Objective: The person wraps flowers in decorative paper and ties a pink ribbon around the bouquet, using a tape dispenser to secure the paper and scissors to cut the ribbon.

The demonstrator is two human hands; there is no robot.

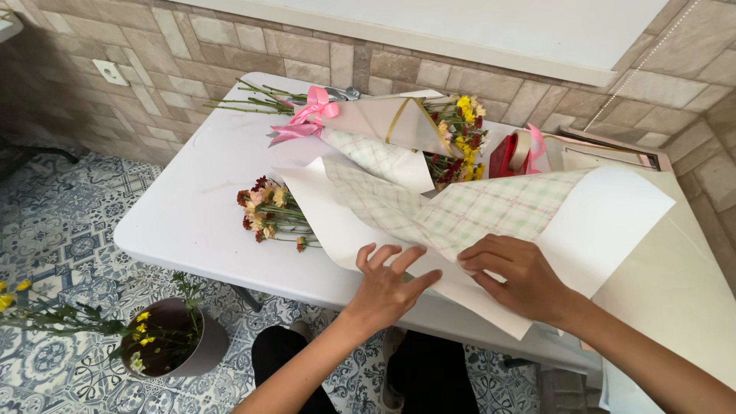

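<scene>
I see both hands flat on the wrapping paper (468, 222) at the near edge of the white table (184, 222): the left hand (387, 287) with fingers spread, the right hand (517, 280) pressing a fold, nothing grasped. The loose flowers (268, 211) lie half under the paper (not wrapped yet), while one finished bouquet (391, 126) with pink ribbon lies behind

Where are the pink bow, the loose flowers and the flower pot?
Pink bow (310, 113): head view, on its knot.
Loose flowers (264, 208): head view, on the blooms.
Flower pot (201, 346): head view, on its grey side.
</scene>
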